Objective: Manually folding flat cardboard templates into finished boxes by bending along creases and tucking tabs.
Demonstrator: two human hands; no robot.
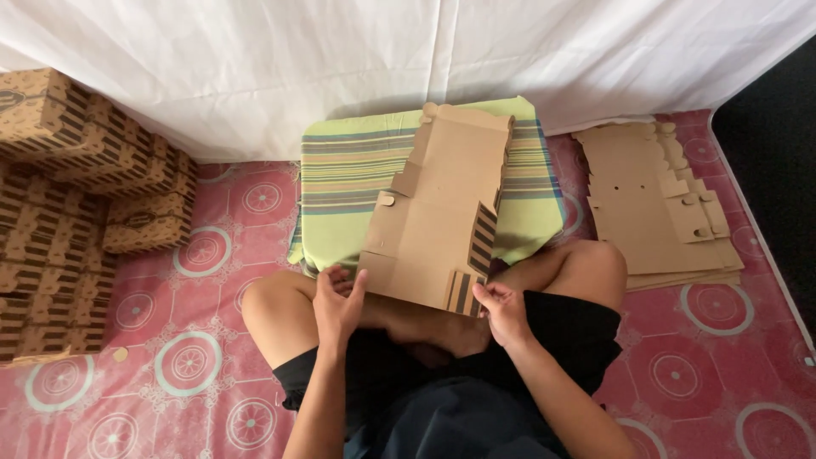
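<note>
Here my left hand (337,302) pinches the near left corner of the flat cardboard blank (438,212), and my right hand (501,310) grips its near right flap, the one with the dark stripes. So both hands are closed on the same sheet, apart from each other, one at each near corner. The blank lies tilted, its near end over my crossed legs and its far end on the striped green cushion (340,170). I judge the folding has barely begun: one striped side wall stands up on the right and the rest is still flat. The next move would call for raising the near flaps along their creases. To the right lies a stack of unfolded blanks (659,208) on the pink patterned floor mat (204,340); folded striped boxes (76,195) pile up on the left. Nothing blocks the work.
</note>
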